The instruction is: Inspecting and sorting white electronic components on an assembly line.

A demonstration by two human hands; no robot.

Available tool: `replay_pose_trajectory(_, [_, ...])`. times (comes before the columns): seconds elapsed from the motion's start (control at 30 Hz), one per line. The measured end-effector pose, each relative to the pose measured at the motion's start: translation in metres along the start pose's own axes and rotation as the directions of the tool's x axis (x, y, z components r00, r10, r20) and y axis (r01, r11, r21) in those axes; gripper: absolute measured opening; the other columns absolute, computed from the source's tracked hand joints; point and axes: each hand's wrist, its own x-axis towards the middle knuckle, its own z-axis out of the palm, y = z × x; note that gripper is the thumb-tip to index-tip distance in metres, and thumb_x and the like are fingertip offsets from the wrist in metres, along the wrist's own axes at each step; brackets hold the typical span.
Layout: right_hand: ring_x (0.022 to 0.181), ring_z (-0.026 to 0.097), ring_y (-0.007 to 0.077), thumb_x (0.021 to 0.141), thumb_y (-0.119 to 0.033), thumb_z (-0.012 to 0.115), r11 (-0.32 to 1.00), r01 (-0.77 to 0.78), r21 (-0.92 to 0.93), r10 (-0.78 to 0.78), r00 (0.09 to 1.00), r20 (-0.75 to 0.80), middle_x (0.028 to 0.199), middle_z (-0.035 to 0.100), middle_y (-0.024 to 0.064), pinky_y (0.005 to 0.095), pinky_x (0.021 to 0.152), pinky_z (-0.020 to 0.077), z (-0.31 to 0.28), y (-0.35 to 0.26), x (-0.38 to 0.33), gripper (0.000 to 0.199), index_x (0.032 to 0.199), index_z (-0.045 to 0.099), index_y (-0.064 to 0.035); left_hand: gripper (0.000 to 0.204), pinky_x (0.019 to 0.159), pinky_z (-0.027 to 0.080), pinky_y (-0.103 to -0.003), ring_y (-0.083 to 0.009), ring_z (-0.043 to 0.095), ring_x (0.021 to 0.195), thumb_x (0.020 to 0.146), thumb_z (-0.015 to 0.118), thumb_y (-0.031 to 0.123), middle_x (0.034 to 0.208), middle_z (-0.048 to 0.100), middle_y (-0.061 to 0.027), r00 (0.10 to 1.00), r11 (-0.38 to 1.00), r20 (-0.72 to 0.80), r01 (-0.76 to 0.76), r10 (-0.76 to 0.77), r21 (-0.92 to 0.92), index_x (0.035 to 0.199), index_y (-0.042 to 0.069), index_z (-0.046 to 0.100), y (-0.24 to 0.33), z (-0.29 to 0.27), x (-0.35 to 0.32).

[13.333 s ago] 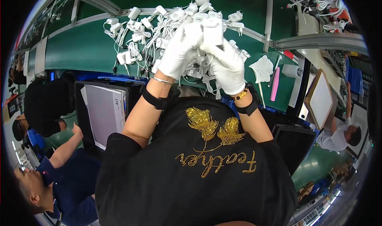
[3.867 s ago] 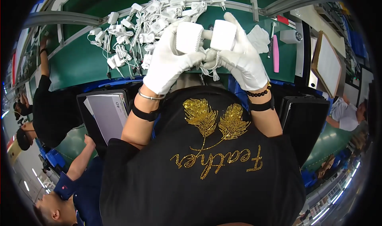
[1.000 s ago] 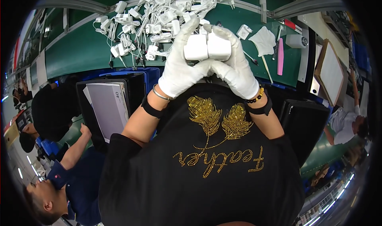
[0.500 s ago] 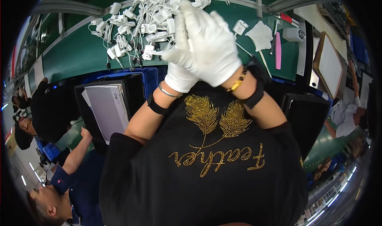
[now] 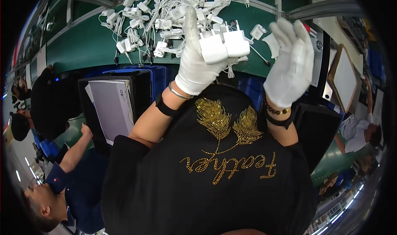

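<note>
Two white plug-in power adapters lie side by side in my gloved left hand, pins pointing away from me. The thumb stands up beside them, and the other fingers are hidden behind them. A short bundle of white cable hangs below the adapters. My gloved right hand is apart from the left, over the right side of the bench, its fingers stretched out and nothing in it. Beyond my left hand lies a heap of white adapters with coiled cables. A single adapter lies between the hands, farther off.
The green bench has a metal rail along its far side. Left of me stands a black bin with papers in it, and a blue bin behind. A black container stands at right. A person is at lower left.
My hands were together over the bench and have come apart. The right hand has moved to the right, and the two adapters in my left hand now show.
</note>
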Motion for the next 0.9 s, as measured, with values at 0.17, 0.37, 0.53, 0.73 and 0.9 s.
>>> replay_pose_trajectory(0.17, [0.119,0.055,0.023,0.102,-0.023,0.046,0.958,-0.098,-0.268,0.163,0.959,0.232,0.13,0.056,0.0176,0.0355,0.104,0.0412,0.033,0.014,-0.025,0.041,0.135,0.047,0.0026,0.108,0.104,0.042,-0.035,-0.021,0.058,0.114,0.071,0.084,0.01,0.132,0.054,-0.0146,0.992,0.989,0.097,0.065,-0.079,0.136,0.147,-0.009,0.01,-0.027,0.012,-0.021])
replay_pose_trajectory(0.37, [0.117,0.054,0.0182,0.101,-0.028,0.052,0.917,-0.391,-0.071,0.38,0.811,0.445,0.125,0.058,0.0139,0.0291,0.101,0.0409,0.025,0.015,-0.015,0.044,0.133,0.048,0.0007,0.099,0.098,0.046,-0.033,-0.0218,0.057,0.112,0.074,0.082,0.012,0.133,0.048,-0.0133,0.893,0.704,0.145,0.429,-0.427,-0.567,0.149,-0.001,0.019,-0.018,0.007,-0.02])
replay_pose_trajectory(0.53, [0.11,0.058,0.0174,0.1,-0.022,0.055,0.889,-0.455,0.056,0.396,0.824,0.406,0.117,0.061,0.0121,0.0278,0.096,0.0446,0.007,0.014,-0.007,0.038,0.129,0.049,0.0015,0.071,0.08,0.049,-0.027,-0.0181,0.06,0.097,0.089,0.069,0.033,0.111,0.057,-0.0064,0.802,0.059,0.297,0.38,-0.518,-0.923,0.143,0.004,0.034,-0.03,-0.014,-0.018])
replay_pose_trajectory(0.73, [0.103,0.063,0.0227,0.099,-0.027,0.056,0.879,-0.463,-0.117,0.477,0.863,0.169,0.112,0.062,0.0137,0.0294,0.089,0.0495,0.022,-0.004,-0.009,0.048,0.134,0.043,0.0036,0.062,0.066,0.044,-0.024,-0.0129,0.059,0.085,0.098,0.046,0.056,0.091,0.058,-0.001,0.89,-0.554,0.426,0.275,-0.162,-0.786,0.131,0.004,0.047,-0.052,-0.012,-0.009])
replay_pose_trajectory(0.9, [0.106,0.06,0.0318,0.094,-0.039,0.061,0.846,0.124,-0.518,0.11,0.911,0.398,0.115,0.059,0.0203,0.0372,0.085,0.0502,0.046,0.014,-0.03,0.071,0.143,0.033,0.0043,0.055,0.08,0.048,-0.03,-0.0152,0.06,0.092,0.101,0.04,0.052,0.098,0.062,-0.005,0.761,-0.371,0.401,0.227,-0.509,-0.901,0.121,0.003,0.053,-0.022,-0.002,-0.001])
